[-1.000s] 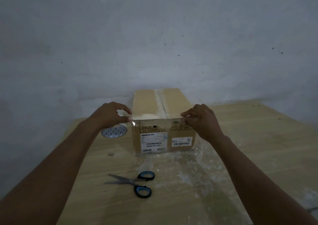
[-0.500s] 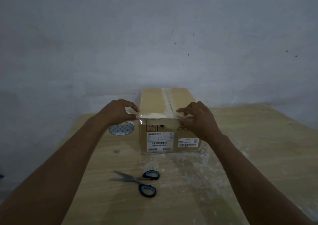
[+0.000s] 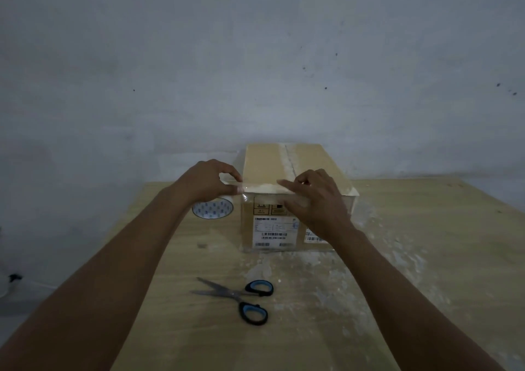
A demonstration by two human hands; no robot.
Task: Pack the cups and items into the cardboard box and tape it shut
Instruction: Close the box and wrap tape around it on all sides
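A closed cardboard box [image 3: 265, 166] stands at the far side of the wooden table, its top flaps shut with tape along the centre seam. A clear strip of tape [image 3: 257, 186] runs along the box's near top edge. My left hand [image 3: 207, 181] pinches the strip's left end just off the box's left corner. My right hand [image 3: 312, 197] lies over the near top edge and front face, fingers extended and pressing the strip down. No cups are visible.
A tape roll [image 3: 213, 208] lies left of the box, partly under my left hand. Black-and-blue scissors [image 3: 241, 299] lie open on the wooden table [image 3: 426, 257] in front of the box. A grey wall rises right behind the box.
My right hand has slid left along the near top edge, from the right corner toward the middle. My left hand keeps its pinch at the left corner.
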